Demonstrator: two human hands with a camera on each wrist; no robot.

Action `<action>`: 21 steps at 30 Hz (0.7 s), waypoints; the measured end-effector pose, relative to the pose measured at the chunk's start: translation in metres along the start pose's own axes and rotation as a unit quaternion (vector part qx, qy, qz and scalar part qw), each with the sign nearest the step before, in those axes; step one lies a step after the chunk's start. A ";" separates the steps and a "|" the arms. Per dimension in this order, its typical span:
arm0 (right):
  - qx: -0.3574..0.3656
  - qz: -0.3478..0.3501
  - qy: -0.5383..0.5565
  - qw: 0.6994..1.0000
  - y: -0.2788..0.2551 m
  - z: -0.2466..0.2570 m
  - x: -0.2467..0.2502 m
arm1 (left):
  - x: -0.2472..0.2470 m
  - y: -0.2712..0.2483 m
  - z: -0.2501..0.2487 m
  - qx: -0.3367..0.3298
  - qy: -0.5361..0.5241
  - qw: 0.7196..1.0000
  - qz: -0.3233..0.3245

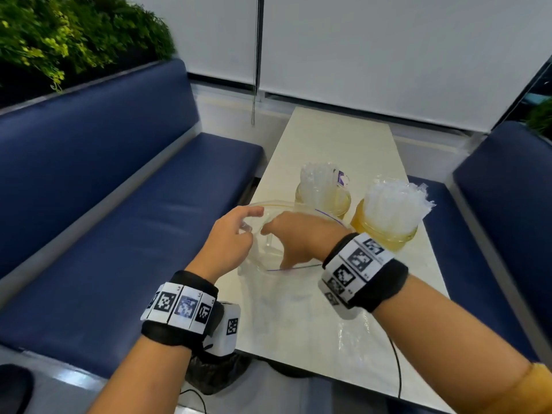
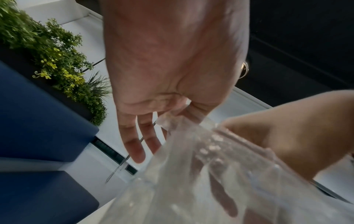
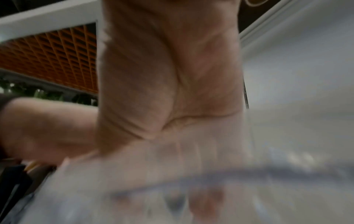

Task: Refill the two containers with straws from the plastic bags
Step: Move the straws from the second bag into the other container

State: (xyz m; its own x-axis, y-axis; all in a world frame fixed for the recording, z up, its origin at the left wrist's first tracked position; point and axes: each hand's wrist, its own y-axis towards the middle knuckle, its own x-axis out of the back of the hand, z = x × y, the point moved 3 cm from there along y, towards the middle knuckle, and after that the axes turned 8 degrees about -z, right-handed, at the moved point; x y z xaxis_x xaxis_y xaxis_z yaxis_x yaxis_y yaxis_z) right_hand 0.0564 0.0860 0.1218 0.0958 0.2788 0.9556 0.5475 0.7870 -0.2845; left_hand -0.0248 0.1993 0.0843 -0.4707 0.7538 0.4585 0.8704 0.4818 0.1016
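Note:
Two amber containers stand on the cream table, each packed with wrapped white straws: the left container and the right container. In front of them my left hand pinches the rim of a clear plastic bag between thumb and forefinger, holding its mouth open. In the left wrist view the pinch of my left hand shows on the bag, with the other fingers straight. My right hand reaches into the bag, its fingers lying straight behind the plastic. No straws show inside. The right wrist view is blurred.
Blue padded benches run along the left and right of the narrow table. Green plants sit behind the left bench. A dark bin bag and a black cable lie below the table's near edge.

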 end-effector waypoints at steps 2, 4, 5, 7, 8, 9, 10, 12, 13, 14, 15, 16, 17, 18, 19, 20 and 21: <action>0.009 -0.004 -0.012 1.000 0.008 0.009 -0.013 | -0.001 -0.001 0.000 -0.003 -0.003 1.000 0.003; 0.003 -0.021 -0.019 1.000 0.013 0.015 -0.024 | -0.001 -0.002 0.001 0.005 -0.013 1.000 0.005; -0.004 -0.026 -0.021 0.999 0.014 0.019 -0.028 | -0.001 -0.002 0.002 0.012 -0.021 1.000 0.006; -0.007 -0.045 -0.028 0.999 0.015 0.023 -0.034 | 0.002 -0.002 0.003 0.024 -0.035 0.999 0.007; -0.002 -0.059 -0.025 0.998 0.016 0.025 -0.035 | 0.003 -0.002 0.004 0.030 -0.042 0.999 0.007; 0.003 -0.072 -0.015 0.997 0.015 0.025 -0.036 | 0.005 -0.003 0.004 0.035 -0.052 0.998 0.008; 0.008 -0.084 0.000 0.996 0.016 0.025 -0.037 | 0.006 -0.003 0.005 0.043 -0.064 0.997 0.011; 0.018 -0.088 0.033 0.995 0.016 0.024 -0.040 | 0.007 -0.003 0.008 0.057 -0.089 0.994 0.020; 0.019 -0.086 0.042 0.995 0.016 0.023 -0.041 | 0.007 -0.003 0.010 0.062 -0.100 0.993 0.024; 0.016 -0.087 0.048 0.995 0.016 0.022 -0.043 | 0.007 -0.004 0.011 0.066 -0.112 0.991 0.027; 0.011 -0.089 0.058 0.994 0.017 0.022 -0.044 | 0.007 -0.004 0.012 0.069 -0.123 0.990 0.026; 0.004 -0.098 0.077 0.992 0.017 0.022 -0.045 | 0.007 -0.004 0.012 0.073 -0.130 0.989 0.022; -0.005 -0.115 0.103 0.988 0.018 0.022 -0.046 | 0.007 -0.004 0.012 0.075 -0.135 0.988 0.015; -0.015 -0.135 0.131 0.982 0.018 0.021 -0.046 | 0.007 -0.003 0.012 0.077 -0.137 0.988 0.008; -0.022 -0.153 0.154 0.976 0.018 0.021 -0.046 | 0.008 -0.002 0.012 0.077 -0.137 0.988 0.001; -0.022 -0.166 0.163 0.972 0.018 0.021 -0.046 | 0.008 -0.001 0.012 0.078 -0.136 0.988 -0.005; -0.022 -0.174 0.167 0.970 0.018 0.020 -0.046 | 0.008 -0.001 0.012 0.077 -0.134 0.988 -0.010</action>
State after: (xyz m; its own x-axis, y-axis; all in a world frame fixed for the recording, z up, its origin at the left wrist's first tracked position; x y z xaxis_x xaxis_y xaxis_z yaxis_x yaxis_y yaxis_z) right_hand 0.0452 0.0985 0.0706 0.1588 -0.1985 0.9671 0.6292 0.7752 0.0559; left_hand -0.0310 0.2103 0.0770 -0.5260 0.8251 0.2060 0.8386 0.5436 -0.0361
